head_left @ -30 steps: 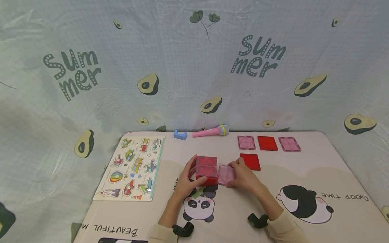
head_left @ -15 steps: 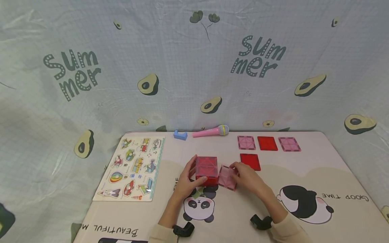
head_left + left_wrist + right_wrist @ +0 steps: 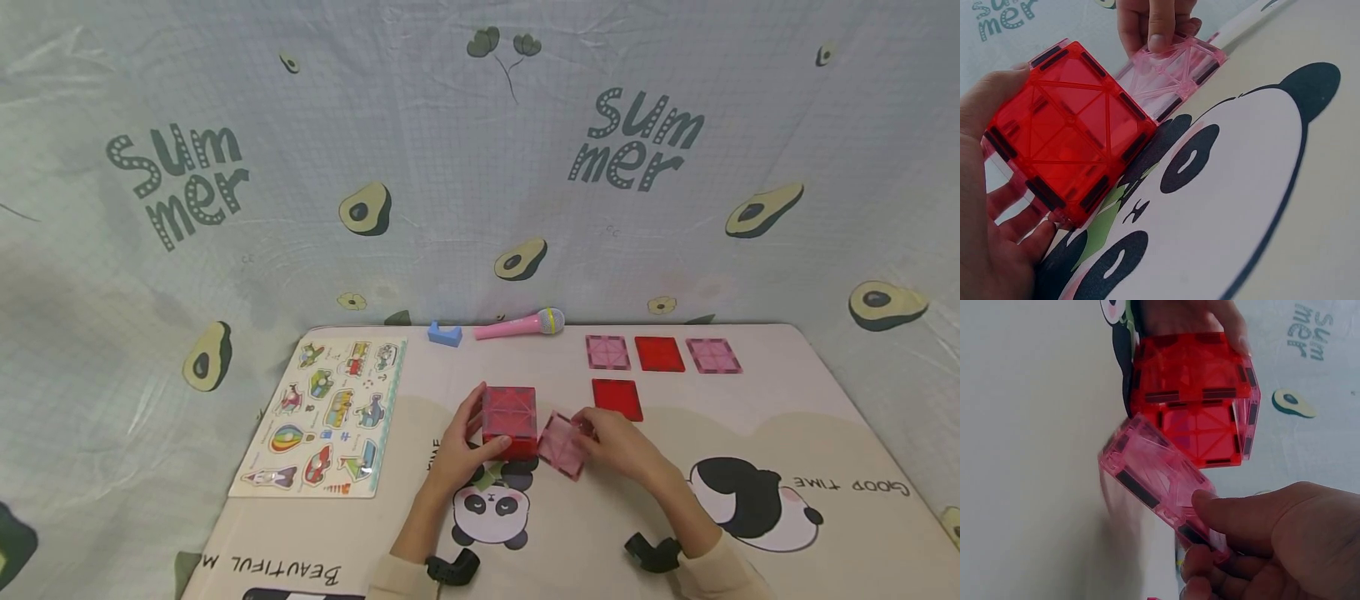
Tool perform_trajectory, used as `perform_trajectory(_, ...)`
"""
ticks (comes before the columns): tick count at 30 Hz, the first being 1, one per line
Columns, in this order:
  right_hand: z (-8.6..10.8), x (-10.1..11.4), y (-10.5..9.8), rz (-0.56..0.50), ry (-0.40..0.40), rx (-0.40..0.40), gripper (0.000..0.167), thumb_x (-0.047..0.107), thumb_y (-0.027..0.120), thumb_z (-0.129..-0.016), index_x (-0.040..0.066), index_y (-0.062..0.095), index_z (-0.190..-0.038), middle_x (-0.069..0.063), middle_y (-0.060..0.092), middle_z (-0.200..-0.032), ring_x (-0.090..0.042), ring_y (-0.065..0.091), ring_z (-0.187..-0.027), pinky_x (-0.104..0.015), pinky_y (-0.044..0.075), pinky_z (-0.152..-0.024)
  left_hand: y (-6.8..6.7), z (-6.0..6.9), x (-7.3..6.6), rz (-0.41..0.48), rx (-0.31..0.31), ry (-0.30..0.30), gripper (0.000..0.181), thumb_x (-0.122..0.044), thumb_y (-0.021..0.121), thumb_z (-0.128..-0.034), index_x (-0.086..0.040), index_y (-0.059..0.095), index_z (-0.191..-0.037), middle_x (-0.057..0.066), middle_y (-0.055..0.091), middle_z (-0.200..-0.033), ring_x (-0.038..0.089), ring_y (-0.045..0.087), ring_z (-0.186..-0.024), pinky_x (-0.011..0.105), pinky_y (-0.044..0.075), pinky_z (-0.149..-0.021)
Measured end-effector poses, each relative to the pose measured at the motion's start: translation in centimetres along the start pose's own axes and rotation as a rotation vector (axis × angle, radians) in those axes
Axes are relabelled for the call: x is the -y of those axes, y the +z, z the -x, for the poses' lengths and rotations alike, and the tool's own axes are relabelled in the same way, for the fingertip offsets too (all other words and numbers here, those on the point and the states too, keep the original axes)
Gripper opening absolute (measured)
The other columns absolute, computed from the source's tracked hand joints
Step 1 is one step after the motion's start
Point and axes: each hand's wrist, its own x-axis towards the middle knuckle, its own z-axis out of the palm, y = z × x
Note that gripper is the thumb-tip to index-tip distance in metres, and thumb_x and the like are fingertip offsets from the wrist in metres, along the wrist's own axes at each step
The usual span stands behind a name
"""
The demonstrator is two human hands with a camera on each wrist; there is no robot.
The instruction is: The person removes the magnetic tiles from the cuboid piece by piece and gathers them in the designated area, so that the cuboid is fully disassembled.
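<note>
A box of red and pink see-through square tiles [image 3: 510, 412] stands near the table's middle, and the left hand [image 3: 457, 450] grips it from the left, thumb on the near side. In the left wrist view its red face [image 3: 1072, 131] is toward the camera. The right hand [image 3: 618, 446] pinches a pink tile [image 3: 562, 446] just right of the box, turned at an angle to it. The right wrist view shows the pink tile [image 3: 1160, 475] between thumb and fingers, one corner close to the box; whether they touch I cannot tell.
Red tile [image 3: 618, 400] lies beyond the right hand; behind it are a pink tile [image 3: 608, 352], a red tile [image 3: 660, 354] and another pink tile [image 3: 714, 356]. A pink microphone [image 3: 517, 324] and blue piece [image 3: 446, 335] lie at the back, a picture puzzle board [image 3: 322, 417] at left.
The right hand has moved slightly right and nearer the person, turning the pink tile from roughly in line with the box to a slant. The left hand and box have stayed put.
</note>
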Motion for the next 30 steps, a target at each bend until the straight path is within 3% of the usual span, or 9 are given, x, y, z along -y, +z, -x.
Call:
perform_trajectory(10, 0.1, -1.5, -0.4, -0.122, -0.020, -0.070, 0.025, 0.011, 0.068, -0.093, 0.005, 0.059, -0.116, -0.003, 0.065, -0.091, -0.011, 0.057, -0.077, -0.016, 0.055, -0.069, 0.1, 0.0, 0.1, -0.003, 0.002, -0.003, 0.087, -0.027, 0.074, -0.0849, -0.026, 0.028, -0.159, 0.004, 0.038, -0.161, 0.031, 0.038, -0.148, 0.050, 0.038, -0.118)
perform_trajectory(16, 0.3, -3.0, -0.9, -0.208, -0.022, -0.125, 0.027, 0.007, 0.064, -0.096, -0.001, 0.056, -0.120, -0.009, 0.065, -0.095, -0.015, 0.058, -0.079, -0.014, 0.054, -0.067, 0.1, 0.0, 0.0, -0.001, -0.004, -0.029, 0.089, -0.030, 0.075, -0.0841, -0.025, 0.027, -0.159, 0.003, 0.037, -0.162, 0.032, 0.038, -0.148, 0.052, 0.040, -0.117)
perform_trajectory(30, 1.3, -5.3, -3.3, -0.198, 0.060, -0.283, 0.033, 0.012, 0.060, -0.100, -0.005, 0.050, -0.127, -0.018, 0.065, -0.103, -0.017, 0.063, -0.082, -0.009, 0.053, -0.069, 0.1, 0.1, -0.1, -0.006, -0.008, -0.036, 0.090, -0.030, 0.075, -0.0839, -0.022, 0.027, -0.159, 0.002, 0.037, -0.161, 0.032, 0.038, -0.148, 0.052, 0.040, -0.117)
